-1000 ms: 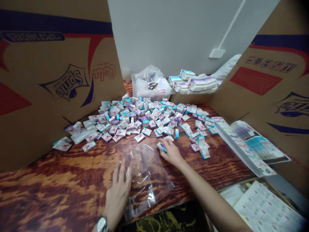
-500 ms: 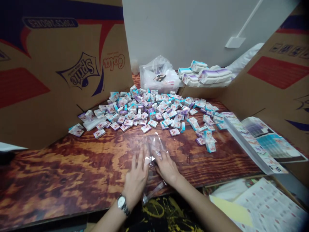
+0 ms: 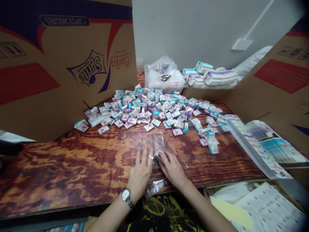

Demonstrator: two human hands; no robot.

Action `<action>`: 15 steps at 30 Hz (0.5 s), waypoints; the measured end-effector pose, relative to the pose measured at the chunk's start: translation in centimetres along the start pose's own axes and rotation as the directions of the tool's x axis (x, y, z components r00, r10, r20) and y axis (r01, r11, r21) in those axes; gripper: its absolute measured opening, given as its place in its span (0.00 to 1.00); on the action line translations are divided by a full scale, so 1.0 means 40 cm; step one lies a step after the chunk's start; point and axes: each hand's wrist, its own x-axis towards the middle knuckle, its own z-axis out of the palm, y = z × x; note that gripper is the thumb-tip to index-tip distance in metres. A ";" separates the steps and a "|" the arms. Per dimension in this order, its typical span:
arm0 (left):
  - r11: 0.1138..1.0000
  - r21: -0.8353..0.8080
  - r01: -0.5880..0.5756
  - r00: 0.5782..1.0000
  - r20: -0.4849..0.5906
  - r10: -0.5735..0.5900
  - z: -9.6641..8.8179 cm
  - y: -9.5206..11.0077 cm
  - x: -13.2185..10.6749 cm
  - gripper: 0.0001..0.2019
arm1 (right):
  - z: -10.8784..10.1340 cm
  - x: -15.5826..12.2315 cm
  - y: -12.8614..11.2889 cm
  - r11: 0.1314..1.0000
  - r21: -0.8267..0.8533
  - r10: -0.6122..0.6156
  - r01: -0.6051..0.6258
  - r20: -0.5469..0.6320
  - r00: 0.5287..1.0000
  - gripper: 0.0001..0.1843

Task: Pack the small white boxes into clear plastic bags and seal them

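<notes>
A clear plastic bag (image 3: 158,140) lies on the wooden table in front of me, its lower end (image 3: 155,187) reaching the table's edge. My left hand (image 3: 141,172) rests flat on the bag's left side, fingers stretched out. With curled fingers, my right hand (image 3: 172,169) holds a small printed box (image 3: 158,155) at the bag; whether the box is inside the plastic or on it, I cannot tell. Beyond my hands spreads a pile of similar small boxes (image 3: 149,128), white with purple or blue sides.
Large cardboard cartons stand at the left (image 3: 65,106) and right (image 3: 272,87). Behind the pile are a bag-lined tub (image 3: 164,79) and wrapped packs (image 3: 219,77). A plastic-edged printed strip (image 3: 251,146) lies on the right, with printed sheets (image 3: 267,203) below.
A small box now shows in my right fingers, which have curled more. My left hand stays flat on the bag. The whole view has shifted slightly.
</notes>
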 end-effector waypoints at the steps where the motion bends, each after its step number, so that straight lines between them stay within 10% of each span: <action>1: 1.000 -0.002 0.004 1.000 -0.004 -0.004 0.000 0.000 0.000 0.33 | 0.007 -0.004 0.001 1.000 -0.018 0.002 -0.001 0.007 1.000 0.22; 15: 0.989 0.110 -0.094 0.995 -0.004 0.095 0.008 0.008 -0.005 0.35 | 0.074 0.091 0.027 0.970 -0.172 0.182 -0.171 0.055 0.982 0.35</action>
